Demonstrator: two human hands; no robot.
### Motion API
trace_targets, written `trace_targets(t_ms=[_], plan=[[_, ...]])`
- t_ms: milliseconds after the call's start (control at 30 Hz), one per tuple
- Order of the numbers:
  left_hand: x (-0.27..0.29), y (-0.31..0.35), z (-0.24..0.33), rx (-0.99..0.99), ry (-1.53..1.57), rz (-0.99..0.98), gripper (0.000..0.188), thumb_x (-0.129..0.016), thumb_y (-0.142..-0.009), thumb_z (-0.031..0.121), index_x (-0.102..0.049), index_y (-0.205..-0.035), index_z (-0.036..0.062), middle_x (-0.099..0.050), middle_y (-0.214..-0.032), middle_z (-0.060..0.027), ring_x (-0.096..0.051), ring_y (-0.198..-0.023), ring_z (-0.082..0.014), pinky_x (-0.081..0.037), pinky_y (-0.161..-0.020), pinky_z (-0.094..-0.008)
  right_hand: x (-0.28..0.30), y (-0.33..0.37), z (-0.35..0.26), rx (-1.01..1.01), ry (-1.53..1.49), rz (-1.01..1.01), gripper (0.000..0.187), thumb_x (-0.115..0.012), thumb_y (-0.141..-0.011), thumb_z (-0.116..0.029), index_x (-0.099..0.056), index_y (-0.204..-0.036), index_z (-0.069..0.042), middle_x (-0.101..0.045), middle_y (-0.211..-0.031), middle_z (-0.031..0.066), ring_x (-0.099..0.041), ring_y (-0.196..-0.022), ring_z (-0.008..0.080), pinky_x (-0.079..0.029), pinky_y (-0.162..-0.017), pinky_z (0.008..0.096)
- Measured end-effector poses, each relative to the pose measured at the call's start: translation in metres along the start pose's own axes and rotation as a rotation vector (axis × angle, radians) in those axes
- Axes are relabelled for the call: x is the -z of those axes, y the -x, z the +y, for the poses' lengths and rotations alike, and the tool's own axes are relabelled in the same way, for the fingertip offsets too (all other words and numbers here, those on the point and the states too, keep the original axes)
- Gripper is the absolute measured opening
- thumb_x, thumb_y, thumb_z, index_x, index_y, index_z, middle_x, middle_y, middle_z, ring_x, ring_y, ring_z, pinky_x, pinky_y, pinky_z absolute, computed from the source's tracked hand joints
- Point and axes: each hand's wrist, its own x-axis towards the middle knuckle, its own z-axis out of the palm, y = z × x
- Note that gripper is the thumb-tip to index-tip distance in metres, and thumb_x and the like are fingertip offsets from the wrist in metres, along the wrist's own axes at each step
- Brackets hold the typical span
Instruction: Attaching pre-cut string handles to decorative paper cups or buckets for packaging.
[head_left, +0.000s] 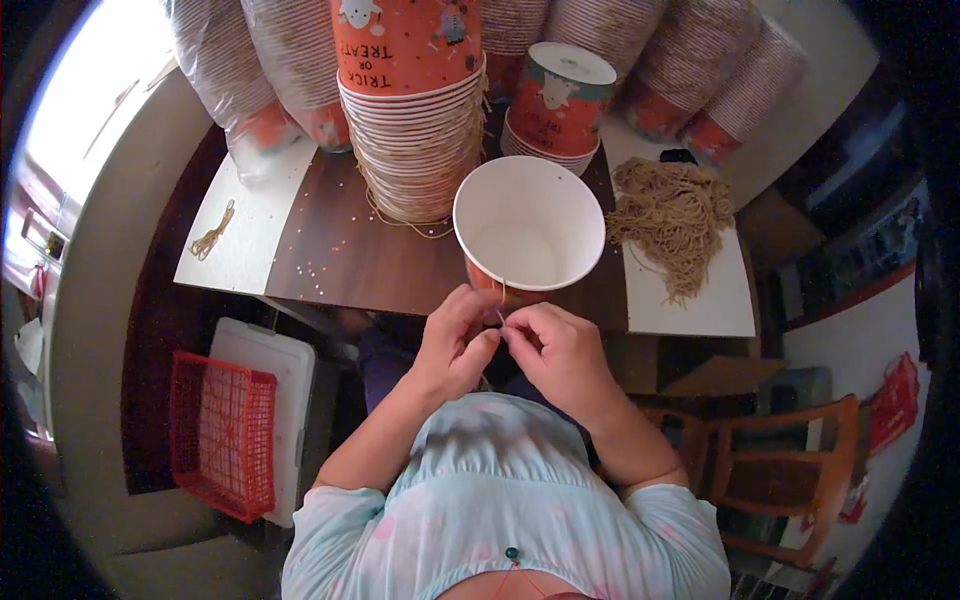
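An orange paper bucket (529, 222) with a white inside stands at the table's front edge, its mouth tilted toward me. From its near side a thin tan cord (503, 293) hangs down to my fingers. My left hand (458, 345) pinches the cord just below the bucket's rim, thumb and fingers together. Close against it, my right hand (562, 358) also pinches the cord between thumb and forefinger. The fingertips of both hands nearly meet, and the cord's end between them is too small to make out.
Behind the bucket rises a tall nested stack of orange buckets (415, 140) with cords; a shorter stack (558, 105) is beside it. Bagged stacks (690, 70) line the back. A tan cord heap (672, 220) lies right, a small bundle (212, 232) left. A red basket (225, 435) is below.
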Motion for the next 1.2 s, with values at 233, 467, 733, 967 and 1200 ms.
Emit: trace_targets(t_ms=[233,467,733,967,1200], plan=[[-0.014,0.007,-0.004,-0.224,-0.49,0.319,0.026,-0.068,-0.067,-0.003,-0.06,-0.091,0.0034,-0.055,-0.09,-0.0106,-0.057,-0.068,-0.0195,-0.048,-0.055,-0.0265,-0.032,0.002,0.021,0.163,0.33,0.267,0.011,-0.066,-0.075,-0.005,-0.06,-0.083,-0.005,-0.061,-0.078,0.0109,-0.061,-0.068,0.0286,-0.049,-0.059,0.037],[-0.002,0.004,0.006,-0.422,-0.742,0.495,0.02,-0.068,-0.071,-0.003,-0.064,-0.089,0.003,-0.061,-0.087,-0.0106,-0.06,-0.072,-0.0232,-0.052,-0.061,-0.0297,-0.039,-0.007,0.018,0.354,0.29,0.387,0.014,-0.063,-0.075,-0.007,-0.058,-0.089,-0.006,-0.056,-0.078,0.0054,-0.056,-0.065,0.0239,-0.047,-0.057,0.0352],[-0.001,0.006,0.019,-0.126,-0.449,0.42,0.016,-0.068,-0.076,0.001,-0.064,-0.091,0.001,-0.062,-0.081,-0.0075,-0.057,-0.065,-0.0143,-0.046,-0.06,-0.0229,-0.055,-0.012,0.021,0.284,0.339,0.297,0.016,-0.062,-0.075,-0.007,-0.059,-0.09,-0.006,-0.056,-0.082,0.0064,-0.057,-0.068,0.0243,-0.047,-0.06,0.0369],[0.011,0.008,0.024,0.634,0.855,0.315,0.01,-0.061,-0.085,0.009,-0.063,-0.086,-0.0003,-0.061,-0.075,-0.0026,-0.048,-0.055,-0.0072,-0.039,-0.051,-0.0216,-0.054,-0.018,0.023,-0.09,-0.434,0.036,0.013,-0.058,-0.083,-0.003,-0.064,-0.093,0.001,-0.065,-0.083,0.0074,-0.062,-0.073,0.0196,-0.049,-0.064,0.0285],[0.011,0.016,0.024,0.647,0.889,0.362,0.006,-0.059,-0.084,0.005,-0.061,-0.084,-0.0007,-0.063,-0.076,-0.0067,-0.048,-0.055,-0.0074,-0.04,-0.051,-0.0222,-0.054,-0.016,0.012,-0.588,-1.429,-0.244,0.023,-0.053,-0.087,-0.009,-0.062,-0.106,0.001,-0.064,-0.09,0.0051,-0.059,-0.079,0.0129,-0.048,-0.072,0.0277]])
